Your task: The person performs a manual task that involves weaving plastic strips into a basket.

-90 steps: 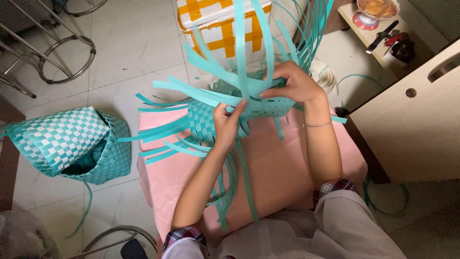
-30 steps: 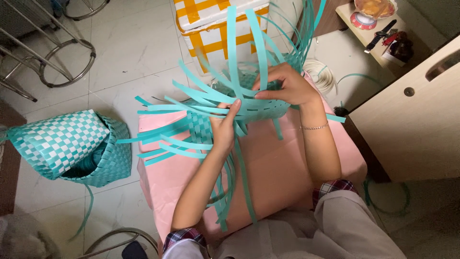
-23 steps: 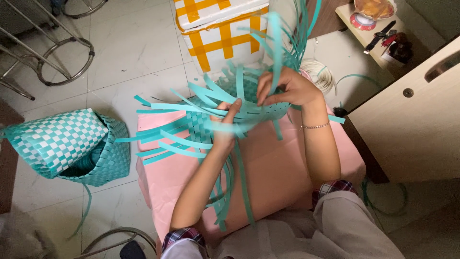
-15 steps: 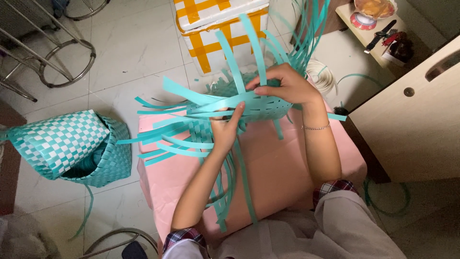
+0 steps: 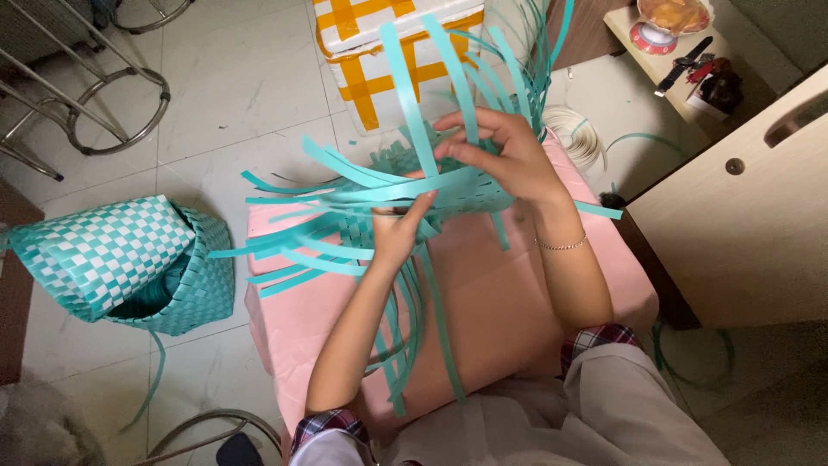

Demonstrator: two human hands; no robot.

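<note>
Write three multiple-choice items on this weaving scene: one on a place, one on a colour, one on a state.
1. Where is the finished basket?
A. on the floor beside the pink surface
B. on the wooden cabinet
C. on the box

2. What colour is the tape on the white box?
A. red
B. yellow
C. black

3. What are the hands doing?
A. resting apart
B. holding scissors
C. both gripping teal strips

Answers: 1 A, it lies on tiles; 2 B, yellow bands cross it; 3 C, left hand and right hand clasp the weave.

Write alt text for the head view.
Two bare hands, left hand and right hand, weave teal strips over a pink table. A finished teal-and-white woven basket lies on the tiled floor to the left.
</note>
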